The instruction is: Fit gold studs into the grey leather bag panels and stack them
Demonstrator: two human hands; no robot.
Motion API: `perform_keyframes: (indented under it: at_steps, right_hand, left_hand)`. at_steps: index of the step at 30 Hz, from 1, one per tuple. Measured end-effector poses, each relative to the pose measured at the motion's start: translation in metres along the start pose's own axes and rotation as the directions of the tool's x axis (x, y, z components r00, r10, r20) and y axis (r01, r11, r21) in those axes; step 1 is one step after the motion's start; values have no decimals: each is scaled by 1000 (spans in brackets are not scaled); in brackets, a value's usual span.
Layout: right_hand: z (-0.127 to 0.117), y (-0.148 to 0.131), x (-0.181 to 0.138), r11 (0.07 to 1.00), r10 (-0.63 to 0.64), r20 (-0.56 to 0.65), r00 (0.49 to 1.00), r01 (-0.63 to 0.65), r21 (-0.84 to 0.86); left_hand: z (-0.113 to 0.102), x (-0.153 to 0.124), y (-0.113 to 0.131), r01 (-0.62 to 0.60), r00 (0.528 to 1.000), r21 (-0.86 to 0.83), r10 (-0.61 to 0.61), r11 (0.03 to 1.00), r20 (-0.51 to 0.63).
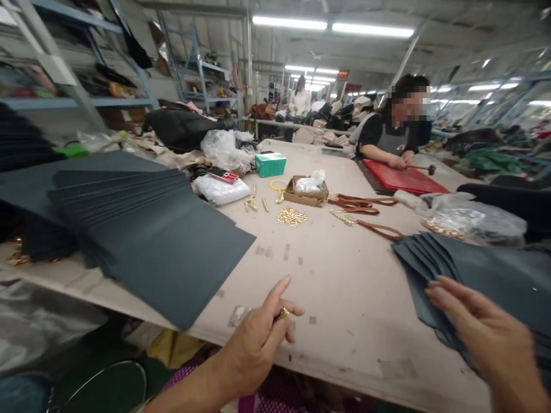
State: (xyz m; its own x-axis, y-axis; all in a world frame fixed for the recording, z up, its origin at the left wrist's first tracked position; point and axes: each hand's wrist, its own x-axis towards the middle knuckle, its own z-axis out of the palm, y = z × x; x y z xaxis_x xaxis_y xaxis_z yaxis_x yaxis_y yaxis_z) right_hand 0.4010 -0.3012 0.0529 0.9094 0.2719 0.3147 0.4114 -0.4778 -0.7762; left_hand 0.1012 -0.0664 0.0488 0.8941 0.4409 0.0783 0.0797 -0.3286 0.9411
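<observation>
My left hand (260,332) hovers over the front edge of the table, its index finger stretched out and the others apart and partly bent. A small gold-coloured piece (283,312) shows at its fingers; it looks like a ring, but I cannot tell for sure. At the right, my right hand (482,327) is over a stack of dark blue-grey sheets (486,267), fingers extended and close together. Whether it touches the sheets is unclear. A larger fanned stack of similar sheets (172,241) lies to the left.
Mid-table lie a pile of small gold metal pieces (291,216), brown straps (379,229) and a cardboard box (306,192). Behind them stand a green box (270,164) and a phone (222,175) on a white bag (221,190). A co-worker (391,132) holds a hammer (419,168) over a red board (402,176).
</observation>
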Motion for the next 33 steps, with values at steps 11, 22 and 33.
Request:
perform_keyframes:
  at_steps: [11, 22, 33]
  right_hand:
    - [148, -154, -134, 771, -616, 422, 665, 399, 497]
    - [184, -175, -144, 684, -725, 338, 600, 573, 451]
    - [204, -187, -151, 700, -714, 410, 567, 573, 427]
  left_hand:
    - [-26, -15, -12, -59, 997, 51, 61, 997, -51]
    - [-46, -24, -39, -41, 984, 185, 72, 982, -161]
    - [-59, -30, -53, 14, 977, 210, 31, 978, -211]
